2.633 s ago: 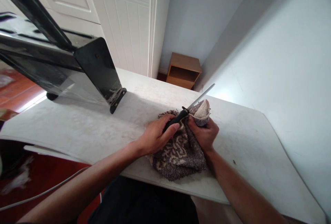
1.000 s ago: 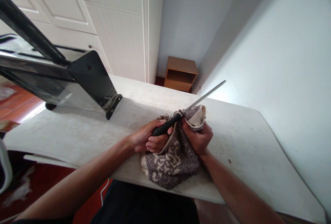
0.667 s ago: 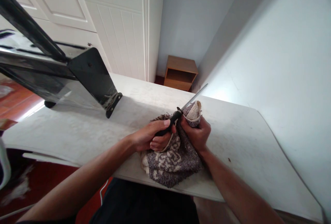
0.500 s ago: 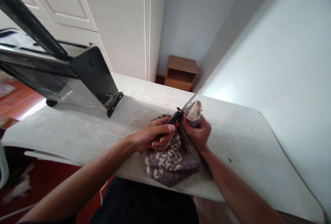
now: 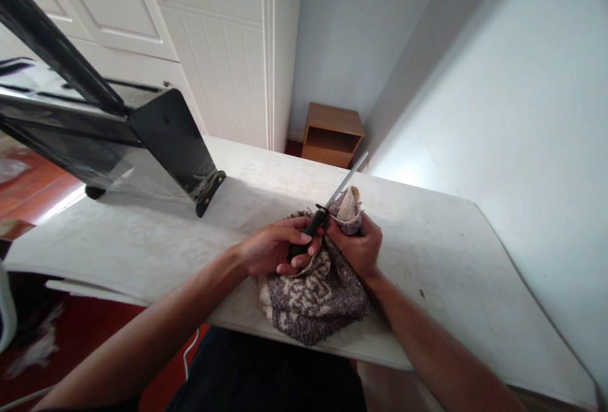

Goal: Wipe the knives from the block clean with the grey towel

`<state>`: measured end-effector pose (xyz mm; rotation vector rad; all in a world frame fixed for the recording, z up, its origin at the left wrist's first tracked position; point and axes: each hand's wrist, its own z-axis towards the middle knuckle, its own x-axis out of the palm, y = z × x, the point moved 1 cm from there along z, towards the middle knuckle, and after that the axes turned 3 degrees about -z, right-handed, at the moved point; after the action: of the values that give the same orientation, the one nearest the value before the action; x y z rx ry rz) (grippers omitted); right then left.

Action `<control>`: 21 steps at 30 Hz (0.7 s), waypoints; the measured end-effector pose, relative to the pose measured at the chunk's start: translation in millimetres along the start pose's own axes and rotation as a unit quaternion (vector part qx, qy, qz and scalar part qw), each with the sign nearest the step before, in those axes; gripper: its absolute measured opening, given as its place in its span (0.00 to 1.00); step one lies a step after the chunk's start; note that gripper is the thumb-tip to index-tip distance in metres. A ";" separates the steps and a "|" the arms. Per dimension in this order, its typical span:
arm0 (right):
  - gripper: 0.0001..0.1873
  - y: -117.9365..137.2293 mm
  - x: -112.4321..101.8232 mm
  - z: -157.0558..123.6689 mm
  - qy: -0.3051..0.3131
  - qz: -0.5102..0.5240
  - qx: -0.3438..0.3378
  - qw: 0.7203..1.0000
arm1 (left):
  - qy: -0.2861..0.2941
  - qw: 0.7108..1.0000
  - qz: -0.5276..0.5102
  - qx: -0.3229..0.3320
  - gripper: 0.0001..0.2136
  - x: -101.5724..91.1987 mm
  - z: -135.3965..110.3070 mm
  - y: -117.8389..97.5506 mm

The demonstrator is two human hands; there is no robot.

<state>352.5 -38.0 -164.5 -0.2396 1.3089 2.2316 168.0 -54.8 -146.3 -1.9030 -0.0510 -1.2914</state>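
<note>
My left hand (image 5: 278, 247) is closed around the black handle of a sharpening steel (image 5: 341, 182). Its narrow grey rod points up and to the right, away from me, beyond a small dark guard. A brown and cream patterned towel (image 5: 316, 301) lies bunched on the table beneath both hands. My right hand (image 5: 358, 244) grips a gathered part of this towel, whose pale end sticks up out of the fist, right beside the rod. Whether the towel touches the rod I cannot tell.
The pale table (image 5: 451, 260) runs along a light wall on the right. A black metal frame (image 5: 171, 146) stands on its left part. Beyond are a white cabinet (image 5: 223, 76) and a small wooden nightstand (image 5: 332, 119).
The sharpening steel has shifted slightly left and toward me, and its handle shows more in my left hand. My right hand and the raised towel end have moved slightly left.
</note>
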 end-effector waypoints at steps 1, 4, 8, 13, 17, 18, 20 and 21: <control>0.09 0.2 0.2 -0.1 0.004 0.003 0.000 1.000 | 0.005 1.000 -0.003 -0.004 0.10 -0.2 0.0 0.1; 0.08 0.9 0.2 -0.2 0.016 0.013 0.002 1.000 | 0.018 1.000 -0.008 -0.014 0.09 -0.3 0.0 0.4; 0.07 1.0 0.0 -1.3 0.027 0.027 0.014 0.999 | 0.025 0.999 -0.016 -0.021 0.08 1.2 -0.5 1.0; 0.07 -0.4 1.4 -2.8 0.041 0.044 0.030 0.998 | 0.026 0.998 -0.042 -0.024 0.07 2.9 -0.6 1.6; 0.08 -0.2 1.8 -2.1 0.038 0.058 0.046 0.996 | 0.034 0.996 -0.075 -0.029 0.07 1.4 -0.3 0.8; 0.08 0.2 1.6 -1.6 0.031 0.062 0.054 0.996 | 0.033 0.995 -0.087 -0.031 0.07 0.6 -0.4 0.3; 0.10 1.2 1.2 -0.3 0.020 0.071 0.069 0.995 | 0.023 0.993 -0.115 -0.032 0.06 -1.1 -0.9 -1.1; 0.10 2.0 1.0 0.3 0.018 0.078 0.076 0.994 | 0.015 0.991 -0.129 -0.033 0.05 -2.0 -1.2 -1.9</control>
<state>350.6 -38.1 -163.2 -0.1267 1.5565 2.2502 165.3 -53.6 -146.6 -1.9818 -0.2489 -1.5088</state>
